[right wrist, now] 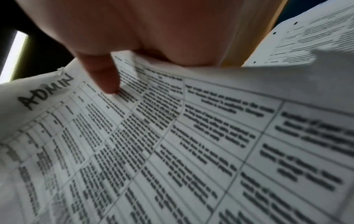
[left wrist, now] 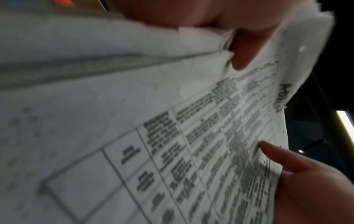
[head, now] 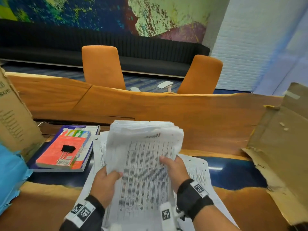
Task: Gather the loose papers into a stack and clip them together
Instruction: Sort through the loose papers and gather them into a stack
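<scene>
A thick stack of printed papers (head: 143, 157) is held up off the table, tilted toward me, its top sheet a table of text headed "ADMIN". My left hand (head: 106, 180) grips its left edge, thumb on the top sheet. My right hand (head: 173, 167) grips the right edge, thumb on top. The same stack of papers (left wrist: 191, 136) fills the left wrist view, and the stack of papers (right wrist: 172, 144) fills the right wrist view under my thumb. More loose sheets (head: 198, 169) lie on the table beneath. A black binder clip (head: 67, 150) rests on a red book (head: 61, 152) to the left.
The red book lies on a larger blue book (head: 86, 157). An upright cardboard box (head: 13, 114) stands at far left and a torn cardboard flap (head: 280, 147) at right. Two orange chairs (head: 102, 66) stand beyond the wooden table (head: 208, 117).
</scene>
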Demonstrator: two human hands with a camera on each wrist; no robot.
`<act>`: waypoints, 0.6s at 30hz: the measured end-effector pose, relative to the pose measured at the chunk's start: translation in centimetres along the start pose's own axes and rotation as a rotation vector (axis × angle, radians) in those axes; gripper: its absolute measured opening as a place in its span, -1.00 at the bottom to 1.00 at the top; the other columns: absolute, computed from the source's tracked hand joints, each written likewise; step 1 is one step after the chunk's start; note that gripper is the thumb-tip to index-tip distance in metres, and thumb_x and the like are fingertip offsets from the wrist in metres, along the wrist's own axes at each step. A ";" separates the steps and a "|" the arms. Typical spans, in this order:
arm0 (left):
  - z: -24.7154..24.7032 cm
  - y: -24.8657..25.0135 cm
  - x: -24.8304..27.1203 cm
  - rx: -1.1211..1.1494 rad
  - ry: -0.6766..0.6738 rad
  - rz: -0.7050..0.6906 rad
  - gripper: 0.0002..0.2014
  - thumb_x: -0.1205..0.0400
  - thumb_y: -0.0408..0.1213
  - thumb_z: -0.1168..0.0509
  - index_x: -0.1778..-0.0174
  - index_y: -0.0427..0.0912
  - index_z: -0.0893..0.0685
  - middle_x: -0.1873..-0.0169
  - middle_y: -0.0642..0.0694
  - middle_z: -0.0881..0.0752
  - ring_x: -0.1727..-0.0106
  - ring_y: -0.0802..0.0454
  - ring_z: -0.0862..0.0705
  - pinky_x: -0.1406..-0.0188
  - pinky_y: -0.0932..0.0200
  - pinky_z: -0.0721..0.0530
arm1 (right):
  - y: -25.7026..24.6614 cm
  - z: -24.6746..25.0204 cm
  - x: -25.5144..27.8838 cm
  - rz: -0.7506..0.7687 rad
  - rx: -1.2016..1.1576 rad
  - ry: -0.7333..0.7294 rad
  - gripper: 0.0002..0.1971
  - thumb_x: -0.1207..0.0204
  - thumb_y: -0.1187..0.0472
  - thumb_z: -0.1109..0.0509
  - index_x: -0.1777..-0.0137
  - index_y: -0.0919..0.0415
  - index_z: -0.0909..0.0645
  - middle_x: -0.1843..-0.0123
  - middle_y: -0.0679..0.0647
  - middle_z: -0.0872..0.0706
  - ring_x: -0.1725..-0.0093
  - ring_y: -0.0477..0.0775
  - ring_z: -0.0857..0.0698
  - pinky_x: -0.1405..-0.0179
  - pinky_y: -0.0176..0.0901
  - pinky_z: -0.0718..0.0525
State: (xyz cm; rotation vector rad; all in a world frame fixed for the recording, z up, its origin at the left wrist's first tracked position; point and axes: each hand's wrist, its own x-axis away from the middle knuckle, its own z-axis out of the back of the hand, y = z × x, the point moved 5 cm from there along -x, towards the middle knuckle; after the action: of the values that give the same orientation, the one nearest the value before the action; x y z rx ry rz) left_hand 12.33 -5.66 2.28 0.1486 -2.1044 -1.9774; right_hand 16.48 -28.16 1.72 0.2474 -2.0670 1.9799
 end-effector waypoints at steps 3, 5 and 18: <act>-1.0 1.3 0.3 0.064 0.019 -0.061 -0.75 -0.63 -0.60 -0.19 -0.08 -0.23 -0.66 0.10 -0.04 -0.75 0.00 0.03 -0.68 -0.03 0.15 -0.58 | -2.2 -0.8 0.3 0.174 0.004 0.049 -0.68 -0.57 0.41 -0.38 -0.14 -0.05 -0.67 -0.09 -0.04 -0.84 -0.14 0.04 -0.79 -0.21 0.10 -0.73; -1.4 1.2 0.0 0.059 -0.046 -0.067 -0.73 -0.62 -0.53 -0.27 -0.16 -0.13 -0.64 0.02 -0.05 -0.77 -0.07 0.00 -0.70 -0.20 0.00 -0.58 | -3.4 -0.8 0.7 0.281 0.003 0.041 -0.65 -0.52 0.47 -0.38 -0.15 0.02 -0.67 -0.05 0.00 -0.85 -0.08 0.02 -0.81 -0.09 0.03 -0.79; -0.7 5.8 -0.6 0.052 -0.088 -0.371 -0.71 -0.66 -0.29 -0.27 -0.29 -0.04 -0.70 -0.19 -0.02 -0.79 -0.30 0.02 -0.71 -0.29 -0.09 -0.63 | -5.4 0.1 2.5 0.596 -0.060 0.110 -0.68 -0.49 0.49 -0.32 -0.05 0.05 -0.64 0.21 0.07 -0.70 0.26 -0.09 -0.66 0.28 0.05 -0.65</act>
State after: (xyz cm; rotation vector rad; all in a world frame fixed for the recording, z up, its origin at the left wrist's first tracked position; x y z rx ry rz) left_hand 13.64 -5.81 8.00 0.5045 -2.3217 -2.1623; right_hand 15.76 -28.34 7.59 -0.5410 -2.3019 2.1621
